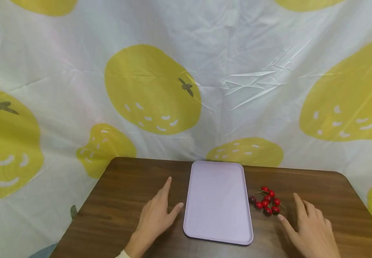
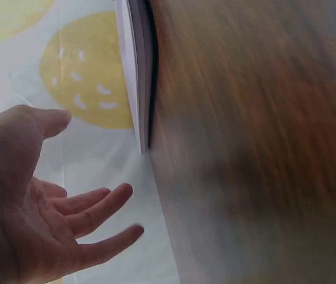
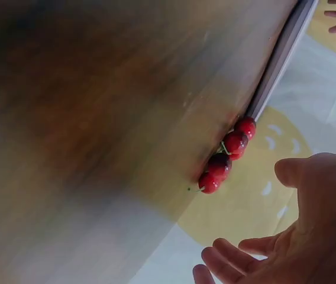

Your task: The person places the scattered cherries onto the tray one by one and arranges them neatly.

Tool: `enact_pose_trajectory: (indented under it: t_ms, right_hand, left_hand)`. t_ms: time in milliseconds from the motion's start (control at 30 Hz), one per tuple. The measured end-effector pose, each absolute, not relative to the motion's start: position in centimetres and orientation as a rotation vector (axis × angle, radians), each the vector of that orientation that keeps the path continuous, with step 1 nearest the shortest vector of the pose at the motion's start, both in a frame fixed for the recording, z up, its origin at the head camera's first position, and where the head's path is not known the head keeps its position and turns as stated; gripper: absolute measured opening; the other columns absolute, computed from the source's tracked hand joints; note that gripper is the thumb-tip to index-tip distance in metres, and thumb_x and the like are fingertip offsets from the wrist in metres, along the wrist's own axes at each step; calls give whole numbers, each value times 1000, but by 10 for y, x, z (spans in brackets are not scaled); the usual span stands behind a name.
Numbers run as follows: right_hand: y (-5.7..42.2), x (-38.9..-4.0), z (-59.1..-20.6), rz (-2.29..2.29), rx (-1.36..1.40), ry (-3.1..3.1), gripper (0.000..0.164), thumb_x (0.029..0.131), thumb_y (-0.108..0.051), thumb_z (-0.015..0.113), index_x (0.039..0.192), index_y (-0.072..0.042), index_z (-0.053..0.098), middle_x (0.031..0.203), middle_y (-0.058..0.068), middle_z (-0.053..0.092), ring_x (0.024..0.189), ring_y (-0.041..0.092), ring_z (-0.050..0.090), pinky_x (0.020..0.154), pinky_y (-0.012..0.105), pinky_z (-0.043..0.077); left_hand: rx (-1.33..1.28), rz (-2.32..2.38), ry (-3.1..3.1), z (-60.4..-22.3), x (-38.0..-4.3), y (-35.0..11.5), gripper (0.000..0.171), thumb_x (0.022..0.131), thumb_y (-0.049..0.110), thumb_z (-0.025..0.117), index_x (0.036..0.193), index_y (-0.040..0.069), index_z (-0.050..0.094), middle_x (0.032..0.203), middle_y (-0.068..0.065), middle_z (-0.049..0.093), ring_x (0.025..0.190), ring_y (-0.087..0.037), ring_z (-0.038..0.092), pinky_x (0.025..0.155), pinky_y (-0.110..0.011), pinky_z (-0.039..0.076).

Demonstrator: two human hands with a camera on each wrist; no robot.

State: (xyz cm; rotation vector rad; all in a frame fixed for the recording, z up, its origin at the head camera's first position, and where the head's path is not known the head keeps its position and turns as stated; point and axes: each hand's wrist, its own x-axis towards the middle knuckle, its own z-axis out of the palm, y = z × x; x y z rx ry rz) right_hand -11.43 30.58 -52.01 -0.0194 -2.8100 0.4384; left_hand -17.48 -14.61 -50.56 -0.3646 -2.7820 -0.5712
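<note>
A pale lilac rectangular tray (image 1: 218,202) lies flat on the brown wooden table, its long side running away from me. Just right of it sits a loose cluster of red cherries (image 1: 265,202), some darker, with thin stems. My left hand (image 1: 155,213) is beside the tray's left edge, fingers extended and thumb spread towards the rim, holding nothing. To the right of the cherries, my right hand (image 1: 313,229) has its thumb and index finger apart, the thumb tip close by the nearest fruit. Its palm shows nothing held in the right wrist view.
The wooden table (image 1: 108,215) has rounded far corners. Behind it hangs a white cloth (image 1: 237,107) printed with large yellow fruit, reaching down to the table's far edge. A bluish shape (image 1: 44,251) shows at the lower left beyond the table.
</note>
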Motion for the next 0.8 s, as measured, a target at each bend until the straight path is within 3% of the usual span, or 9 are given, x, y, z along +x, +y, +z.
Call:
enact_pose_trajectory:
  t_ms: [67, 233, 433, 500, 667, 800]
  right_hand:
    - [304, -118, -520, 430, -13, -2790, 88, 100, -55, 66, 158, 3, 35, 134, 40, 54, 116, 62, 52, 80, 74, 40]
    - [308, -133, -520, 418, -10, -2779, 82, 101, -53, 65, 151, 8, 44, 132, 42, 56, 113, 61, 53, 75, 69, 41]
    - [311, -143, -519, 444, -22, -2678, 54, 93, -41, 80, 120, 3, 64, 109, 32, 68, 96, 52, 62, 65, 59, 44]
    - [309, -147, -516, 444, -19, -2699, 49, 93, -40, 80, 116, 1, 65, 99, 27, 72, 84, 46, 65, 61, 56, 45]
    - [306, -155, -503, 496, -54, -2890, 52, 101, -46, 69, 128, -3, 62, 74, 12, 71, 57, 27, 61, 46, 43, 42]
    - [300, -157, -502, 512, -61, -2947, 49, 101, -44, 69, 132, -6, 63, 64, 4, 63, 54, 23, 55, 44, 40, 40]
  left_hand:
    - [-348, -591, -2785, -505, -178, -143, 92, 98, 54, 70, 169, 21, 23, 136, -15, 71, 91, -31, 76, 76, -47, 60]
    - [-300, -740, -2791, -504, -187, -133, 79, 97, 44, 75, 159, 10, 41, 118, -11, 75, 85, -22, 73, 72, -42, 58]
    - [-220, -856, -2868, -506, -196, -117, 58, 92, 37, 81, 132, 0, 63, 82, -7, 77, 80, -28, 74, 70, -44, 57]
    - [-218, -854, -2908, -507, -197, -113, 53, 92, 38, 81, 126, 0, 67, 82, -11, 78, 79, -31, 74, 66, -46, 57]
    - [-230, -905, -2926, -511, -204, -103, 52, 89, 34, 84, 126, 1, 67, 97, -26, 78, 83, -41, 75, 66, -50, 57]
    - [-233, -940, -2916, -519, -206, -103, 48, 86, 26, 86, 123, 3, 67, 98, -24, 78, 79, -37, 73, 66, -49, 56]
